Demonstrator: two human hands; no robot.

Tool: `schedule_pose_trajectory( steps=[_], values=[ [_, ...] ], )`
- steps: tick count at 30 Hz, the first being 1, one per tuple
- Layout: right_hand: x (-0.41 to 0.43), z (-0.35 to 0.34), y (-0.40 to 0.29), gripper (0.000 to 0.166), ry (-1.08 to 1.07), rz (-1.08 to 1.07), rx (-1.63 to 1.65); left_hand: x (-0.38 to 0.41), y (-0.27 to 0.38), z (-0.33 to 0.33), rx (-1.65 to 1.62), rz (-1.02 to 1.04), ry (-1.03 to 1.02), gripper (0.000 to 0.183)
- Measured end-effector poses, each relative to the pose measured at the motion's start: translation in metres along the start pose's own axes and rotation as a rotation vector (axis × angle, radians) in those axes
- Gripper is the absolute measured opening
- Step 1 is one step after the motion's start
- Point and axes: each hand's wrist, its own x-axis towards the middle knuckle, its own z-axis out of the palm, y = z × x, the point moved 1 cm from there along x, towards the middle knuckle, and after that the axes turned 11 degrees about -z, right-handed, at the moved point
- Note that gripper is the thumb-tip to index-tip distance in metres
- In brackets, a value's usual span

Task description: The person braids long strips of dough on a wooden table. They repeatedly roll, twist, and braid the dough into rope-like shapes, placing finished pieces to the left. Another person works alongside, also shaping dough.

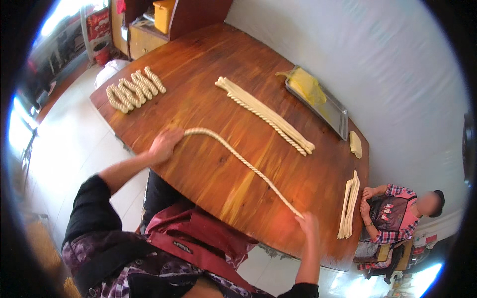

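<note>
A long twisted dough rope (244, 161) curves across the wooden tabletop in front of me. My left hand (166, 144) is closed over its thicker end, near the table's front edge. Its thinner end is in the fingers of my right hand (308, 224). Both hands hide the tips of the rope. Farther back lies a row of long dough strands (266, 113), mostly smooth, with a twisted one along the near side. Several short twisted dough pieces (135, 89) sit side by side at the far left of the table.
A metal tray (333, 111) holding yellow plastic film (307, 85) stands along the wall. A dough lump (356, 144) and more smooth strands (348, 206) lie at the right end, where another person (391, 212) sits with both hands at the edge. A shelf unit (149, 37) stands back left.
</note>
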Motion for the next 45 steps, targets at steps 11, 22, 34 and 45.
schedule_pose_trajectory(
  steps=[11, 22, 34, 45],
  values=[
    [0.201, 0.079, -0.195, 0.043, 0.478, -0.445, 0.165, -0.031, 0.066, -0.005, 0.348, -0.272, -0.368, 0.062],
    [0.108, 0.027, -0.137, 0.024, -0.610, 0.145, 0.408, -0.002, -0.116, -0.098, 0.039, -0.531, -1.296, 0.015],
    [-0.019, 0.073, -0.137, 0.066, 0.122, -0.207, -0.199, -0.005, -0.044, 0.007, -0.104, -0.293, -0.335, 0.028],
    [0.124, 0.043, -0.116, 0.036, 0.070, 0.487, 0.103, 0.022, -0.058, 0.055, 0.321, -0.540, -0.482, 0.061]
  ],
)
